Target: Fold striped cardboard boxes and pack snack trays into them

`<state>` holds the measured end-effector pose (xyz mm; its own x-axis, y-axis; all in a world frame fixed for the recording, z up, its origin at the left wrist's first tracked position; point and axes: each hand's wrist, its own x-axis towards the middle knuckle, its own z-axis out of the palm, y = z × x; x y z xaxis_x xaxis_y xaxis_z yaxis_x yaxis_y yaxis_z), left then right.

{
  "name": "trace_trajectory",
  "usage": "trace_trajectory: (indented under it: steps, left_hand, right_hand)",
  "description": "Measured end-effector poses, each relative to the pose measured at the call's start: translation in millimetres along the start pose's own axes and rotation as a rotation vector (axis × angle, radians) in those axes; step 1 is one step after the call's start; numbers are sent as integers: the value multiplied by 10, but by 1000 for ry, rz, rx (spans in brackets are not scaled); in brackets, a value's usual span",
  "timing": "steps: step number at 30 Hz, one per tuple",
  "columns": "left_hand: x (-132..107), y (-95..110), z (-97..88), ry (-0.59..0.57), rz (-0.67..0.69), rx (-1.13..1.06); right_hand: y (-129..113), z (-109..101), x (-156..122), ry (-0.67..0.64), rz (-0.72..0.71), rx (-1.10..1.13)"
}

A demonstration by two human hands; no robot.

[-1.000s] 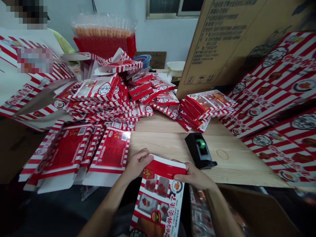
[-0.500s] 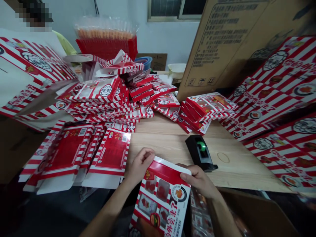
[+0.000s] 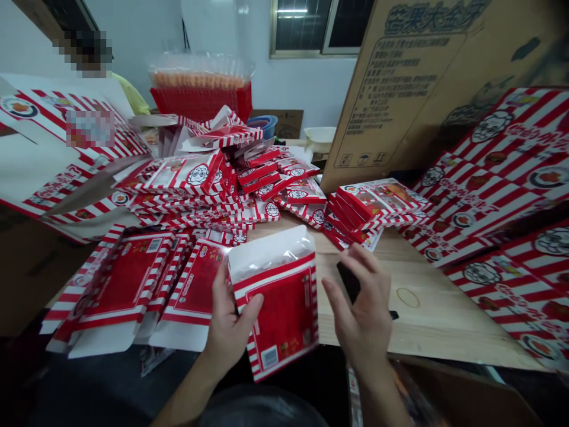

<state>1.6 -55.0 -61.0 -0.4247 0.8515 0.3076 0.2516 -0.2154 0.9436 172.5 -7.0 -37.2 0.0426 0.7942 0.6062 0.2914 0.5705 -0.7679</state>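
A red-and-white striped cardboard box [image 3: 284, 314] is in my left hand [image 3: 231, 323], the thumb across its red back and the fingers at its left side. Its white end flap stands up at the top, and clear plastic glints inside the opening. My right hand [image 3: 362, 302] is off the box, to its right, with fingers apart and nothing in them. Behind that hand a black tape dispenser [image 3: 349, 281] is mostly hidden. Several open-ended boxes [image 3: 128, 279] lean together at the left, close to my left hand.
Striped flat boxes [image 3: 186, 172] are piled at the back of the table [image 3: 427, 320]. A short stack [image 3: 377, 201] lies right of them. A large brown carton [image 3: 400, 89] leans behind, and striped boxes [image 3: 498, 178] stand on the right. A rubber band [image 3: 408, 298] lies on the wood.
The box has been turned over and raised, from its windowed front to its red back. My right hand has let go of it and opened; my left hand still holds it.
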Motion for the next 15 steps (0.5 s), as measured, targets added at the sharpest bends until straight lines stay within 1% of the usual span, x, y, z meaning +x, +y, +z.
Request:
trace_trajectory:
  steps: [1, 3, 4, 5, 7, 9, 11, 13, 15]
  left_hand:
    - [32, -5, -27, 29, 9, -40]
    - [70, -15, -54, 23, 66, -62]
    - [81, -27, -51, 13, 97, -43]
    - [92, -46, -38, 10, 126, -14]
    - [123, -108, 12, 29, 168, 25]
    - [165, -188, 77, 40, 166, 11]
    - [202, -259, 133, 35, 145, -21]
    - [226, -297, 163, 33, 122, -45]
    - [242, -290, 164, 32, 90, -61]
  right_hand:
    - [63, 12, -1, 0, 67, 42]
    - [146, 30, -9, -78, 188, 173]
    - [167, 38, -15, -106, 212, 209]
    - [181, 45, -20, -111, 209, 210]
    - [210, 60, -32, -80, 152, 163]
    - [263, 77, -47, -57, 95, 129]
    - [331, 98, -71, -68, 75, 121]
    - [381, 121, -104, -87, 112, 153]
    - [393, 137, -136, -58, 218, 251]
